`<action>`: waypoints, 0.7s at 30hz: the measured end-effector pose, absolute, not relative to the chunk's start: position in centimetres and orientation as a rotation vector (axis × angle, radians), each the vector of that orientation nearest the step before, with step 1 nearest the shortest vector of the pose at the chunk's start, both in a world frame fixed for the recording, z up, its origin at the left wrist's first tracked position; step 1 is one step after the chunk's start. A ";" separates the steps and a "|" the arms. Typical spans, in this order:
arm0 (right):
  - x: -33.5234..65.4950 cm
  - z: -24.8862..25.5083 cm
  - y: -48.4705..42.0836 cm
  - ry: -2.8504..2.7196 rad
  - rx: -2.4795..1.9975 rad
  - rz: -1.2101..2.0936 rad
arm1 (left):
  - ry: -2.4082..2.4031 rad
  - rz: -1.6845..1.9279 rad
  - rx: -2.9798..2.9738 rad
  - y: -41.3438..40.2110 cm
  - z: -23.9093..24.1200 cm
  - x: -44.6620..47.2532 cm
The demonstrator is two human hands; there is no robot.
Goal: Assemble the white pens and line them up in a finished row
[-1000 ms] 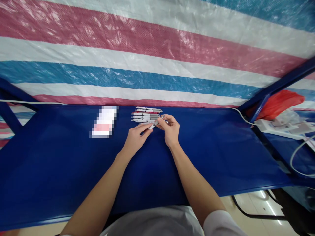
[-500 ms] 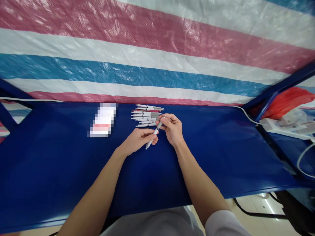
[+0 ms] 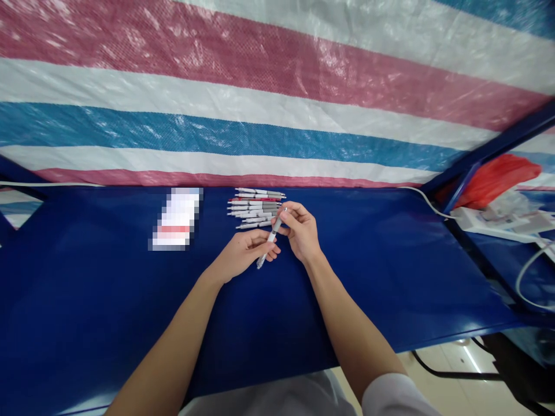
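Observation:
A white pen with a grey grip [image 3: 272, 236] is held slantwise between both hands, its tip end up and to the right. My left hand [image 3: 245, 252] pinches the white barrel near the lower end. My right hand [image 3: 301, 228] has its thumb and fingers closed on the grey part near the tip. Just beyond my hands lies a pile of similar pens [image 3: 254, 209], several of them side by side, with a red one among them. My right fingers hide some of their ends.
The blue tabletop [image 3: 390, 260] spreads to both sides. A blurred-out white sheet-like item [image 3: 177, 219] lies left of the pens. A striped tarp [image 3: 260, 138] hangs behind. On the right are a red plastic bag [image 3: 498, 179], a white power strip [image 3: 481, 222] and cables.
Both hands keep their hold on the pen, with only a slight shift of the fingers. The whole view has moved a little.

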State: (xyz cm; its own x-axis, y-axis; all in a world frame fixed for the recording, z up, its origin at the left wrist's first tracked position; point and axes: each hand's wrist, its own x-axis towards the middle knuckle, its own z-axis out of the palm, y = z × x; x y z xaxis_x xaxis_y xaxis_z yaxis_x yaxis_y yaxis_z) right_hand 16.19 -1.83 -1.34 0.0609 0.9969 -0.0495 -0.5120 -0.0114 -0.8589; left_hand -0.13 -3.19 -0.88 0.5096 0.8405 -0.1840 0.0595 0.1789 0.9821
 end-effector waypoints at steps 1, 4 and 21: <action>16.3 -1.3 -1.8 -0.746 -0.848 1.412 | 0.881 0.656 1.265 -3.2 -0.7 -0.1; 16.6 -1.3 -1.9 -0.768 -0.814 1.483 | 0.842 0.601 1.223 -3.3 -0.3 -0.3; 17.0 -1.7 -2.0 -0.745 -0.707 1.586 | 0.821 0.561 1.197 -3.5 0.2 -0.3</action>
